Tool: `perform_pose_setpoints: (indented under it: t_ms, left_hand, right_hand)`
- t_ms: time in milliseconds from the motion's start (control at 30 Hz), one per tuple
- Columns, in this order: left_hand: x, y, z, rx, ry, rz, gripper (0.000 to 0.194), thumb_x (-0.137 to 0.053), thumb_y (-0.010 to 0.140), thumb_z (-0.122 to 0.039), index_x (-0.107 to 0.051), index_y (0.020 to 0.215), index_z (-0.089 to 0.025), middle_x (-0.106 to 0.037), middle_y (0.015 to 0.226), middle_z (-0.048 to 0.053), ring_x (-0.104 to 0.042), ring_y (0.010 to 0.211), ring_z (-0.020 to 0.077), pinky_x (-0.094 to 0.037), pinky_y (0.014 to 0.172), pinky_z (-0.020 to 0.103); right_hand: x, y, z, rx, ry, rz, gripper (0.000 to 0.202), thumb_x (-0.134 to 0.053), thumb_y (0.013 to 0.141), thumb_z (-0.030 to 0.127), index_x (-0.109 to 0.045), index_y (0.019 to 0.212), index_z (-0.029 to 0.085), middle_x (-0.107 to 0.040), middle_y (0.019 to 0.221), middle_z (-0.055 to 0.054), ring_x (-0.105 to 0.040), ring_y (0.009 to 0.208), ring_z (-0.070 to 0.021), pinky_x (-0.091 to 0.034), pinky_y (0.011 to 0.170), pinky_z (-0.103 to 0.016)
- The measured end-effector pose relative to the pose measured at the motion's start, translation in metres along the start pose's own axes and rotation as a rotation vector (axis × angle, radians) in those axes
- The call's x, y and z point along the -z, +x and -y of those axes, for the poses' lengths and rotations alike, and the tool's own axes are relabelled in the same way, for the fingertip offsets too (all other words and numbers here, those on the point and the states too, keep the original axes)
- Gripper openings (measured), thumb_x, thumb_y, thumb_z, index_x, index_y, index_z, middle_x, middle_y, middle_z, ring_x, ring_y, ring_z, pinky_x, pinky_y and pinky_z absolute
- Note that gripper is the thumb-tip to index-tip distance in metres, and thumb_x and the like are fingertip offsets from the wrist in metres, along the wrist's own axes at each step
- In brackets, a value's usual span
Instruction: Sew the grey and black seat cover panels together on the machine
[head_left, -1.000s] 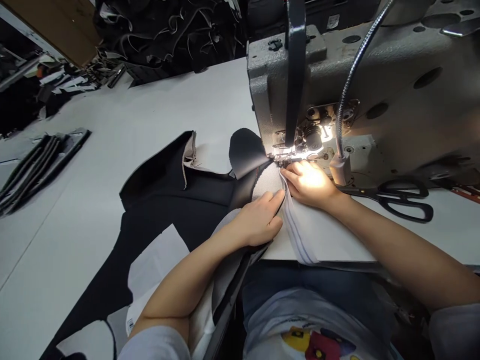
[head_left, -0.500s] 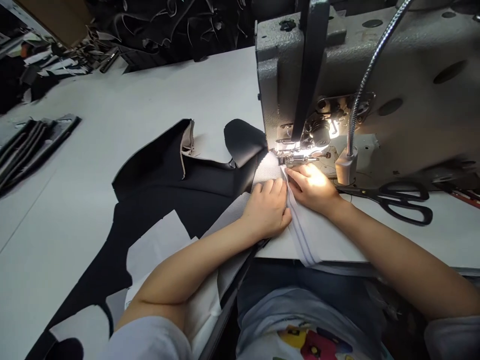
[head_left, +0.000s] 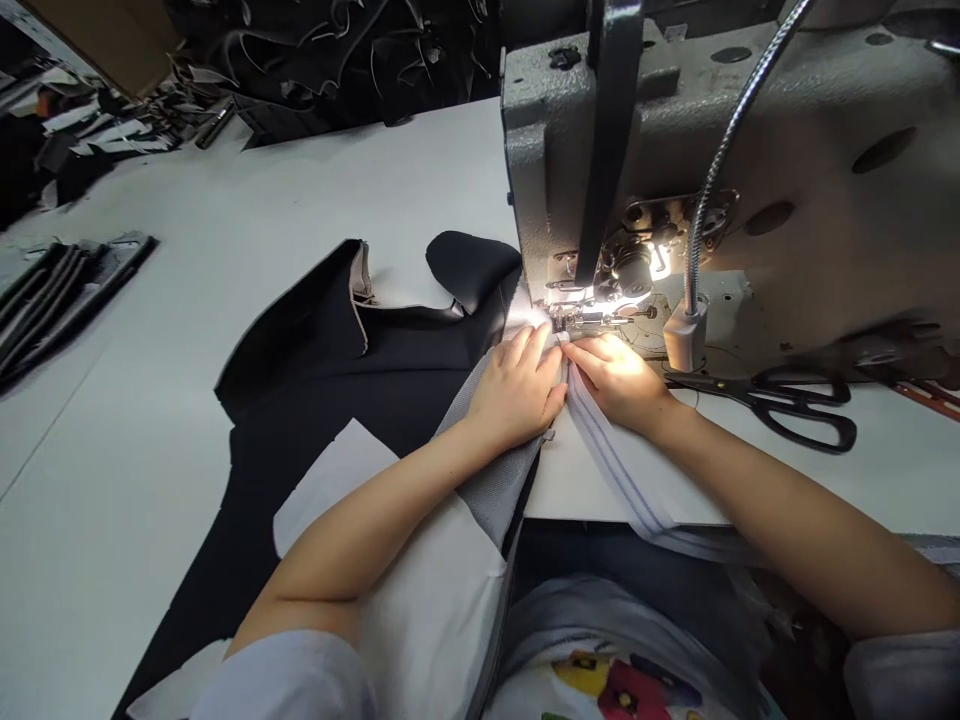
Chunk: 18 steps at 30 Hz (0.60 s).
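Observation:
Dark fabric faced with grey mesh (head_left: 491, 485) runs under the presser foot (head_left: 559, 322) of a sewing machine (head_left: 529, 170). My left hand (head_left: 514, 390) is closed on the mesh fabric near its edge, with fingertips just short of the foot. At that same edge, my right hand (head_left: 619, 375) pinches a white tape with blue lines (head_left: 611, 455) between thumb and fingers. The tape trails down over the table's front edge. The needle point is lost in the bright light.
Black-handled scissors (head_left: 795, 400) lie right of my right hand, below the lamp on a flexible neck (head_left: 686, 335). A pile of dark cut pieces (head_left: 67, 300) lies at the left. White fabric (head_left: 427, 590) hangs under my left forearm. Dark bundles (head_left: 337, 60) stand behind the table (head_left: 300, 200).
The dark fabric has shifted slightly, and its white layer lies differently under my left arm. My left hand has moved up toward the foot, fingers straighter. The tape's lower part has swung right.

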<state>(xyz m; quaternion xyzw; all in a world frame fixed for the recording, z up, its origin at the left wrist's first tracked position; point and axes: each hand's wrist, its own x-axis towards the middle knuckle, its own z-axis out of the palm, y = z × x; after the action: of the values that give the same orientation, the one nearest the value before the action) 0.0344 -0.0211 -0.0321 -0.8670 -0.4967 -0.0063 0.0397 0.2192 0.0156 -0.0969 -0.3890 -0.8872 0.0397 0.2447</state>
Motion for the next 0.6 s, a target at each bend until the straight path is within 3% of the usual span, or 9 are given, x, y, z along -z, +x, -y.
perform_pose_setpoints:
  t_ms: [67,133,233,300,367,467,533,600]
  left_hand:
    - [0.011,-0.009,-0.007,0.026,-0.025,0.058,0.047,-0.042,0.096,-0.037,-0.054,0.133,-0.010,-0.045,0.144,0.022,-0.047,0.126,0.0355,-0.043,0.100,0.047]
    - [0.024,-0.022,-0.020,0.047,-0.095,0.230,0.053,-0.044,0.096,-0.040,-0.048,0.139,-0.010,-0.056,0.130,0.021,-0.059,0.110,0.0324,-0.051,0.088,0.044]
    - [0.037,-0.038,-0.040,0.107,-0.140,0.518,0.070,-0.048,0.094,-0.040,-0.026,0.152,-0.008,-0.063,0.113,0.017,-0.067,0.091,0.0291,-0.055,0.070,0.038]
    - [0.039,-0.039,-0.045,0.161,-0.101,0.622,0.072,-0.045,0.094,-0.029,-0.013,0.156,-0.010,-0.065,0.109,0.017,-0.069,0.088,0.0293,-0.055,0.069,0.037]
    - [0.038,-0.033,-0.039,0.168,-0.118,0.679,0.073,-0.040,0.092,-0.017,-0.007,0.157,-0.014,-0.068,0.106,0.016,-0.070,0.090,0.0304,-0.055,0.072,0.038]
    - [0.038,-0.023,-0.016,0.117,-0.355,0.722,0.074,-0.037,0.091,-0.014,-0.004,0.157,-0.017,-0.072,0.108,0.014,-0.071,0.094,0.0293,-0.055,0.079,0.039]
    - [0.038,-0.018,0.000,0.079,-0.559,0.681,0.070,-0.036,0.093,-0.017,-0.009,0.157,-0.018,-0.067,0.125,0.013,-0.067,0.108,0.0266,-0.054,0.090,0.038]
    - [0.036,-0.014,0.011,0.032,-0.701,0.593,0.068,-0.037,0.090,-0.016,-0.020,0.156,-0.018,-0.052,0.145,0.011,-0.054,0.129,0.0235,-0.048,0.104,0.037]
  right_hand:
    - [-0.001,0.002,-0.002,-0.066,-0.013,-0.028,0.038,-0.038,0.097,0.021,-0.062,0.125,0.012,-0.067,0.106,-0.014,-0.058,0.096,-0.0262,-0.049,0.090,-0.040]
    - [-0.001,0.004,-0.004,-0.138,-0.052,-0.047,0.035,-0.040,0.097,0.023,-0.067,0.117,0.013,-0.066,0.095,-0.013,-0.058,0.088,-0.0256,-0.049,0.084,-0.039]
    - [-0.001,0.005,-0.004,-0.152,-0.098,-0.017,0.032,-0.042,0.096,0.025,-0.071,0.103,0.014,-0.064,0.088,-0.012,-0.056,0.083,-0.0253,-0.048,0.078,-0.038]
    - [0.001,0.004,-0.003,-0.109,-0.093,-0.002,0.033,-0.040,0.097,0.025,-0.070,0.105,0.013,-0.065,0.092,-0.013,-0.056,0.085,-0.0258,-0.048,0.081,-0.038]
    - [0.003,0.001,-0.002,-0.053,-0.074,-0.004,0.035,-0.039,0.098,0.023,-0.067,0.113,0.012,-0.067,0.099,-0.014,-0.056,0.090,-0.0259,-0.047,0.086,-0.038]
    - [0.008,-0.004,-0.002,0.054,-0.062,0.034,0.037,-0.036,0.097,0.018,-0.064,0.121,0.011,-0.068,0.106,-0.014,-0.056,0.096,-0.0258,-0.044,0.093,-0.039]
    - [0.012,-0.005,-0.001,0.101,-0.071,0.069,0.038,-0.035,0.097,0.016,-0.063,0.122,0.011,-0.068,0.107,-0.014,-0.056,0.096,-0.0261,-0.043,0.094,-0.040]
    - [0.014,-0.004,0.001,0.099,-0.079,0.081,0.038,-0.036,0.097,0.016,-0.063,0.122,0.011,-0.068,0.108,-0.014,-0.056,0.096,-0.0264,-0.043,0.094,-0.040]
